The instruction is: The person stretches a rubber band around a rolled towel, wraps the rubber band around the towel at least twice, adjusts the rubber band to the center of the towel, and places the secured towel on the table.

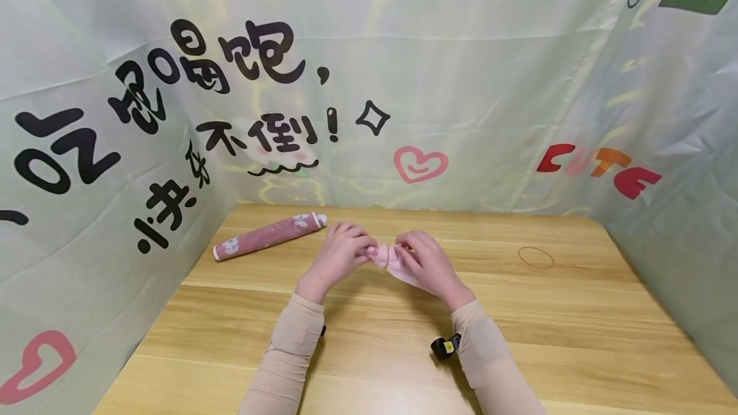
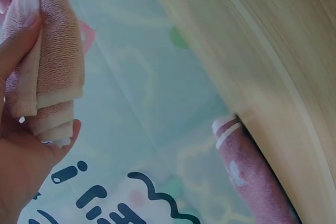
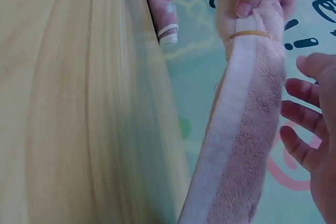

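Note:
A pink rolled towel with a pale border strip is held up above the table. My left hand pinches it near one end, thumb on the pale strip in the left wrist view. A thin tan rubber band circles the towel just past the left fingertips, and the towel narrows there. The longer part of the roll extends toward my right hand, whose fingers are spread and slightly bent right beside the towel, with nothing gripped between them.
A second rolled towel, darker pink with pale flower shapes, lies at the back left of the wooden table. A loose rubber band lies on the right side. Printed cloth walls stand around the table's back and sides.

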A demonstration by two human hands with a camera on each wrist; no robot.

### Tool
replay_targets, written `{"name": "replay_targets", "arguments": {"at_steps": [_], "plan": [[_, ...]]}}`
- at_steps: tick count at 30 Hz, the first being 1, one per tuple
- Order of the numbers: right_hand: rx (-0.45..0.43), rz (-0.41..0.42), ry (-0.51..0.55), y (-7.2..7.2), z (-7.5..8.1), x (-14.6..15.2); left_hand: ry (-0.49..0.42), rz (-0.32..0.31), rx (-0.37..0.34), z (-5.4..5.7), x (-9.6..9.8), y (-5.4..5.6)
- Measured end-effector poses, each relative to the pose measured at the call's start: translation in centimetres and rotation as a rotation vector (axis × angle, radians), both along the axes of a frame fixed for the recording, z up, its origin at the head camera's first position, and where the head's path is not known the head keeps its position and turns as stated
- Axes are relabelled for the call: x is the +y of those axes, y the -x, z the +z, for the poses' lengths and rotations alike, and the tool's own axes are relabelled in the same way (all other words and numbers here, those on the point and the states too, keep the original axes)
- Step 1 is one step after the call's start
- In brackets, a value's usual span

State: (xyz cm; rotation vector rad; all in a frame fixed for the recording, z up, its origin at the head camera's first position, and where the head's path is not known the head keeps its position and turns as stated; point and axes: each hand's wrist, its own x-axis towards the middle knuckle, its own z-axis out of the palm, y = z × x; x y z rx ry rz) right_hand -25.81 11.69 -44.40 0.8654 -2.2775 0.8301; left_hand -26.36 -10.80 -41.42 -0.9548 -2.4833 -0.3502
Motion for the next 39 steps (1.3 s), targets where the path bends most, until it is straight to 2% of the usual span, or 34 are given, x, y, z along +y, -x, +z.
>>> {"name": "replay_targets", "arguments": {"at_steps": [4, 14, 20, 24, 27, 32, 39], "plan": [[0.032, 0.012, 0.001, 0.03, -0.07, -0.11, -0.004, -0.045, 0.033, -0.07, 0.12, -0.01], [-0.008, 0.118, 0.018, -0.09, -0.04, 0.19, -0.066, -0.075, 0.079, -0.09, 0.20, 0.13], [0.020, 0.165, 0.033, -0.05, 0.19, 0.27, -0.096, -0.103, 0.115, -0.01, 0.28, 0.14], [-0.017, 0.154, -0.006, -0.15, 0.34, 0.17, -0.110, -0.125, 0.143, -0.03, 0.24, 0.12], [-0.053, 0.130, -0.068, -0.29, 0.36, -0.04, -0.113, -0.133, 0.127, -0.05, 0.15, 0.13], [-0.064, 0.118, -0.157, -0.31, 0.08, -0.27, -0.137, -0.105, 0.103, -0.01, -0.19, 0.21], [-0.102, 0.120, -0.137, -0.50, 0.52, -0.08, -0.149, -0.100, 0.094, 0.17, -0.52, 0.25]]}}
